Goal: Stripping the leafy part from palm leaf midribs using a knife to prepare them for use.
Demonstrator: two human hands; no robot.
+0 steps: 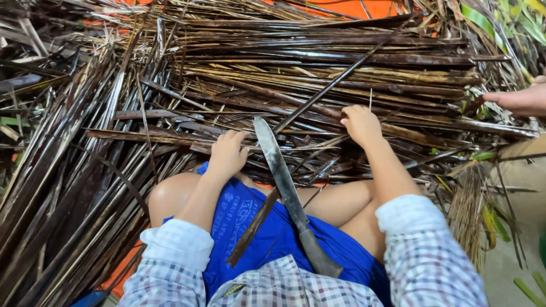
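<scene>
Left hand (227, 152): closed on dark strips (318, 74) at the near edge of the heap, seemingly to steady them. Right hand (360, 124): curled around a long thin stem (335, 82) slanting up across the pile. Long knife (284, 182): rested blade-up across the lap, unheld, kept within reach. Another person's hand (520, 99): seen at the right edge.

left hand (227, 152) grips dark strips (318, 74) | right hand (361, 125) grips thin stem (341, 77) | long knife (284, 182) rests on lap
</scene>
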